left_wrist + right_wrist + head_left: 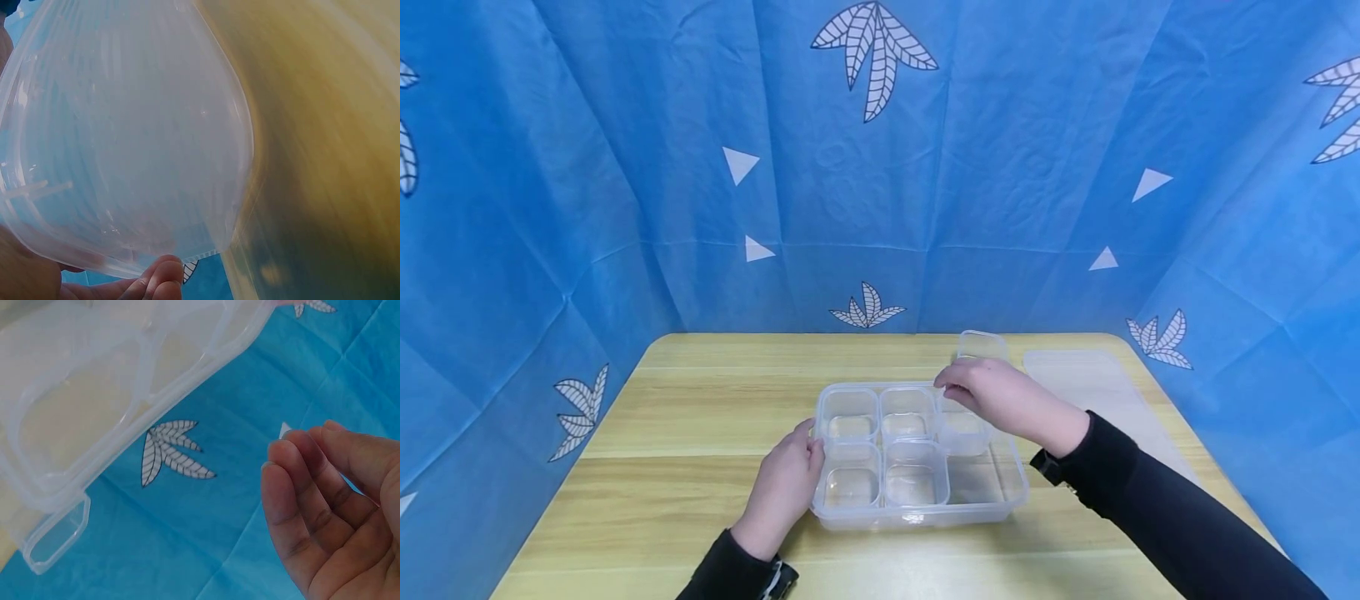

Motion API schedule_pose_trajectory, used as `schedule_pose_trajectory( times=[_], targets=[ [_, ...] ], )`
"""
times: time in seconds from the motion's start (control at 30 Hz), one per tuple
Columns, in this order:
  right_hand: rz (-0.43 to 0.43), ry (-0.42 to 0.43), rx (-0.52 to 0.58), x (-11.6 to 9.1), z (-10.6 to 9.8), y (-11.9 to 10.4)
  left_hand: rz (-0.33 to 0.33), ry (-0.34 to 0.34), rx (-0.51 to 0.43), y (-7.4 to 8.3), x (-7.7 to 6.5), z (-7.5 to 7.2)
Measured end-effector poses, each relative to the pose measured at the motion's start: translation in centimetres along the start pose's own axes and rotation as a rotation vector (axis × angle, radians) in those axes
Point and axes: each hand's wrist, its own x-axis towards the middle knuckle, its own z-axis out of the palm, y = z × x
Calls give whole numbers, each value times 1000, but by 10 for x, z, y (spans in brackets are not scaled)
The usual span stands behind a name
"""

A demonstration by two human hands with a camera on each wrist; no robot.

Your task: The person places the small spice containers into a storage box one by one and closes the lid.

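Note:
A large clear plastic container [917,517] rests on the table, with several small clear boxes [916,475] set in two rows inside it. My left hand [786,479] grips its left wall, thumb near the rim. In the left wrist view the fingers [165,275] lie at the edge of the clear container [162,112]. Over the back right small box [964,433] hovers my right hand [1000,400], its fingers loosely bent. The right wrist view shows nothing between those fingers [281,494], apart from the container [115,450]. The front right part of the container shows bare bottom.
Another small clear box [981,343] stands behind the container, partly hidden by my right hand. A flat translucent white sheet [1090,383], like a lid, lies at the table's right side under my forearm. Blue cloth [880,183] hangs around the wooden table [715,400].

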Motion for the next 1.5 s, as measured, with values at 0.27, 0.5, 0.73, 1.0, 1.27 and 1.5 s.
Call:
schedule_pose_trajectory(
  times=[0.27, 0.5, 0.73, 1.0, 1.27, 1.5],
  targets=[
    [31, 41, 17, 9, -6, 20, -4, 0, -4, -2, 0, 0],
    [96, 46, 14, 15, -4, 45, -13, -1, -4, -3, 0, 0],
    [163, 58, 29, 17, -1, 67, -14, -1, -9, -3, 1, 0],
    [202, 46, 38, 16, 2, 83, -25, -9, -17, -4, 2, 2],
    [231, 27, 47, 16, 9, 97, -30, -11, -14, -4, 2, 2],
    [270, 17, 40, 15, 17, 109, -22, -8, -11, -3, 3, 2]
  ],
)
